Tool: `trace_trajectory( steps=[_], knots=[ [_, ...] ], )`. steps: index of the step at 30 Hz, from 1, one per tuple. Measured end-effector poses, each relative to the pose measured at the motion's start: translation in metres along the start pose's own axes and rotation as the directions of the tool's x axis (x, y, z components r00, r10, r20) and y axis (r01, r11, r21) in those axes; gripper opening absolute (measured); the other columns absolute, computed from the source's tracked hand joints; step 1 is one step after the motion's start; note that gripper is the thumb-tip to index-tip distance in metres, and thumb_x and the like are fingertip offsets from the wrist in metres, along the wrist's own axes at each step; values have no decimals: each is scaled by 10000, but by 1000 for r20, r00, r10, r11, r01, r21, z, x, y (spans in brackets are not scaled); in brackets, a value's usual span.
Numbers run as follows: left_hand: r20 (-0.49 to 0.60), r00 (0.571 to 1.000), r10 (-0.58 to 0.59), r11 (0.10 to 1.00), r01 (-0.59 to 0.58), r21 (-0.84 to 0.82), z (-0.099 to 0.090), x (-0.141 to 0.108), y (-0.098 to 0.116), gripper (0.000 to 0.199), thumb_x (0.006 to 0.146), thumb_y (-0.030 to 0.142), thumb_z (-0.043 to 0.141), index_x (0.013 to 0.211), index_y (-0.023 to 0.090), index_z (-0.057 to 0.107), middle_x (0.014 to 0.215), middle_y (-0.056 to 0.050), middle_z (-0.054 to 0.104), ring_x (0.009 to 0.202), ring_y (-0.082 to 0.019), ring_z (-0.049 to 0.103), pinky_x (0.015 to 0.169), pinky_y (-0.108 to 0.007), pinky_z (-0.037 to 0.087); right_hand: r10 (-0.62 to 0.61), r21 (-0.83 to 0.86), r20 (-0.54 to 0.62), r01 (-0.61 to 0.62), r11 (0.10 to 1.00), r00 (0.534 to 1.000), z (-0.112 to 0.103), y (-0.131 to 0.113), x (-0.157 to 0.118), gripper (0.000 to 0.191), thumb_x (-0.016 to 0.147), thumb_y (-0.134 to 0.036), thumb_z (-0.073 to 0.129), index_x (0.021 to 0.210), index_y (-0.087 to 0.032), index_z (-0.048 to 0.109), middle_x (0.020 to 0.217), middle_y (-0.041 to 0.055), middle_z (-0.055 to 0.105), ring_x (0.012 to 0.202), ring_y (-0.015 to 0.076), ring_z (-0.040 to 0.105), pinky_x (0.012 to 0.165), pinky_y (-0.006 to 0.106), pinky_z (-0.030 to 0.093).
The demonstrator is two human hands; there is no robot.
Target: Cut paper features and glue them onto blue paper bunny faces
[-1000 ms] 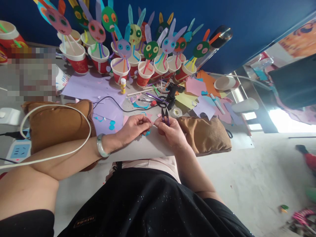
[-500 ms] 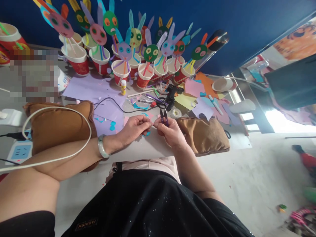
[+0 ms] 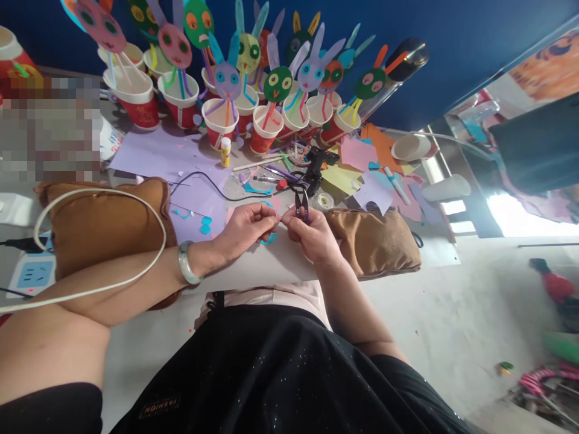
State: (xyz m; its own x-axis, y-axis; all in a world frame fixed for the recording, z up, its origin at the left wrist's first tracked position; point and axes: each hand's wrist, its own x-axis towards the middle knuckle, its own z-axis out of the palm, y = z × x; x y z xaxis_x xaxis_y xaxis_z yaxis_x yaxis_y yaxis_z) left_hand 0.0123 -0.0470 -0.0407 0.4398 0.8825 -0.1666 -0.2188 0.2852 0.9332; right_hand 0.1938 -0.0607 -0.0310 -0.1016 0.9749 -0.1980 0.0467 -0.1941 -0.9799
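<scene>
Scissors (image 3: pixel 301 205) with dark purple handles are tucked in my right hand (image 3: pixel 315 236), blades pointing away from me and slightly apart. Its thumb and forefinger also pinch together at the tips. Close against them, my left hand (image 3: pixel 248 230) pinches too, its fingers curled in. A tiny pink scrap (image 3: pixel 279 219), probably paper, shows between the two sets of fingertips; its shape is too small to make out. Blue paper offcuts (image 3: pixel 268 239) lie on the table just below my left fingers.
Red paper cups (image 3: pixel 219 125) with rabbit-faced paper figures line the back. A glue gun (image 3: pixel 318 166), tape roll (image 3: pixel 323 201) and glue stick (image 3: pixel 225 152) lie in front. Brown cushions (image 3: pixel 108 232) flank my hands. A white cable (image 3: pixel 158 253) loops across my left forearm.
The view has tilted slightly, so the cups sit higher in the picture. My hands stay together at the pink scrap, with only small finger shifts; the scissors remain in my right hand.
</scene>
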Motion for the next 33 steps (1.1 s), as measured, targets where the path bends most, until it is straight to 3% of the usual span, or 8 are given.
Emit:
trace_trajectory(
  steps=[9, 15, 21, 27, 33],
  knots=[
    [-36, 999, -34, 999, 34, -6, 1, 0, 1, 161, 864, 305, 697, 833, 159, 636, 648, 20, 631, 533, -63, 547, 470, -175, 374, -17, -14, -11, 17, 1000, 1000, -1, 5, -3, 428, 803, -569, 778, 729, -178, 620, 535, -70, 374, 491, 71, 294, 485, 253, 222],
    [-49, 998, -37, 999, 36, -19, 1, 2, 1, 138, 864, 288, 702, 851, 157, 660, 635, 25, 623, 509, -56, 534, 449, -171, 369, -63, -180, 7, 63, 982, 998, -13, 0, -13, 699, 867, -833, 515, 801, -164, 708, 554, -41, 379, 508, 96, 319, 498, 275, 242],
    [-65, 998, -27, 999, 25, -23, 0, 1, 0, 145, 857, 294, 721, 858, 159, 671, 641, 24, 623, 514, -59, 539, 436, -170, 373, -30, -346, 41, 42, 937, 999, -16, -1, -18, 709, 899, -819, 477, 836, -162, 734, 608, -21, 439, 549, 106, 386, 527, 268, 298],
    [-80, 996, -34, 999, 32, -22, 1, 1, 0, 156, 842, 303, 737, 852, 162, 669, 610, 34, 605, 494, -60, 523, 434, -176, 375, 5, -305, 50, 11, 952, 999, -8, 2, -16, 715, 936, -804, 417, 822, -161, 707, 576, -28, 426, 524, 99, 354, 517, 272, 276],
    [-70, 997, -27, 1000, 27, -7, 0, 1, 0, 185, 849, 327, 733, 813, 166, 648, 628, 23, 614, 502, -61, 522, 437, -182, 367, 0, -242, 68, 16, 970, 998, -3, 3, -12, 646, 936, -772, 479, 793, -173, 671, 565, -39, 405, 509, 88, 321, 491, 260, 239]
  ],
)
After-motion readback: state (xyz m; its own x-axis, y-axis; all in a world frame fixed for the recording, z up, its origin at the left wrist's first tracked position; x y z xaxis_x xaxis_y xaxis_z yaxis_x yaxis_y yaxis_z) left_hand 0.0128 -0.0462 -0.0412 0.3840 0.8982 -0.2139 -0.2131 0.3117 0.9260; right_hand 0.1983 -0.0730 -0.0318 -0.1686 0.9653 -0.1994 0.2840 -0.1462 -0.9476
